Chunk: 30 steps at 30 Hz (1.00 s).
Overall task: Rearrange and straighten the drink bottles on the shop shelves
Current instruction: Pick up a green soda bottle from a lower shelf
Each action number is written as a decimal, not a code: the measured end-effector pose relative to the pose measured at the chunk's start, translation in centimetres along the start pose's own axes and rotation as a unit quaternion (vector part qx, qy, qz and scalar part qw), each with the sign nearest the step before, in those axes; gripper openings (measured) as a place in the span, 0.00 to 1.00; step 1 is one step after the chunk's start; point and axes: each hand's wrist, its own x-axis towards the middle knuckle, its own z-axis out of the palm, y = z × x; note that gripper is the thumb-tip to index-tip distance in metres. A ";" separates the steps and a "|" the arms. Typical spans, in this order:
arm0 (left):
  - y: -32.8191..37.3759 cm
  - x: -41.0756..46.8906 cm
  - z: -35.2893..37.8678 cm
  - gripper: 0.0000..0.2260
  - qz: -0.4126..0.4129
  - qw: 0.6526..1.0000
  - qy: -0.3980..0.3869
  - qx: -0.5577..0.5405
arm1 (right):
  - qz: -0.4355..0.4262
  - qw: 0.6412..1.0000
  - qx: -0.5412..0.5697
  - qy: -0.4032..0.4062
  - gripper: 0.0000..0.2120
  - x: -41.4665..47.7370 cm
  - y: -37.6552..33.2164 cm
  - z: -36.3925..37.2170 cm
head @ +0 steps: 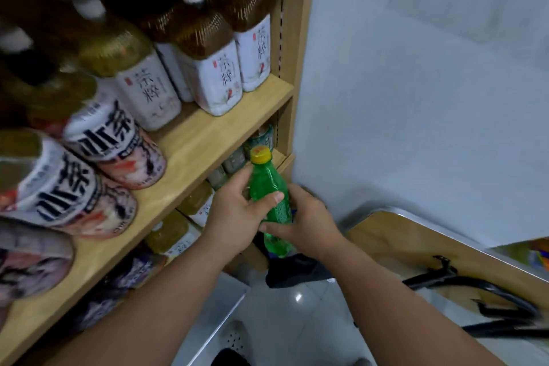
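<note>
A small green bottle (269, 190) with a yellow cap stands upright in front of the lower shelf, held by both hands. My left hand (234, 214) grips its upper body, thumb across the front. My right hand (306, 223) grips its lower half from the right. On the upper wooden shelf (190, 154) stand several white-capped tea bottles (214, 62) with white labels. Left of them are pink-and-white labelled bottles (116, 142), blurred. The shelf below holds yellow-green tea bottles (196, 202), partly hidden by my left arm.
A wooden shelf upright (294, 47) borders a pale wall at the right. A wooden table with a metal rim (416, 217) stands at lower right, with black cables (475, 285) on it. A dark object (297, 270) lies on the white tiled floor below my hands.
</note>
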 end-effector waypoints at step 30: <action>20.2 -3.0 -2.3 0.27 0.101 0.951 0.293 -0.001 | -0.221 0.894 0.283 -0.267 0.21 7.5 -16.8 -13.0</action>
